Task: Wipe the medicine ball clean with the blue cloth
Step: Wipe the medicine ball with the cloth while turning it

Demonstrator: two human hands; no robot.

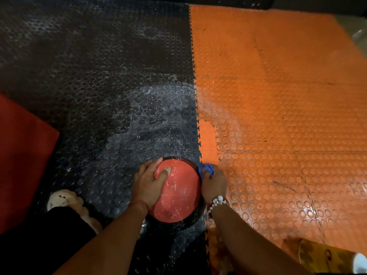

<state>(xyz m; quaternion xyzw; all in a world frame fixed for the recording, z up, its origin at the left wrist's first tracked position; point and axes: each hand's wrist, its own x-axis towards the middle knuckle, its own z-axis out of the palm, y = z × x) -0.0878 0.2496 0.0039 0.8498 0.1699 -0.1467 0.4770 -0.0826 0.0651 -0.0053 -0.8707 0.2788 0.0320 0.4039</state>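
A red and black medicine ball [178, 197], speckled with white dust, sits on the studded floor mat at the seam between the black and orange tiles. My left hand [149, 182] grips its left side, thumb across the red top. My right hand [213, 184] holds a bunched blue cloth [205, 169] against the ball's upper right edge. Most of the cloth is hidden inside my fist.
Black studded mat [99, 76] with white dusty smears lies left, orange studded mat [278, 96] right. A red pad [21, 155] is at the far left. My white shoe [61, 199] rests near the ball. A yellow patterned object [325, 257] is at the bottom right.
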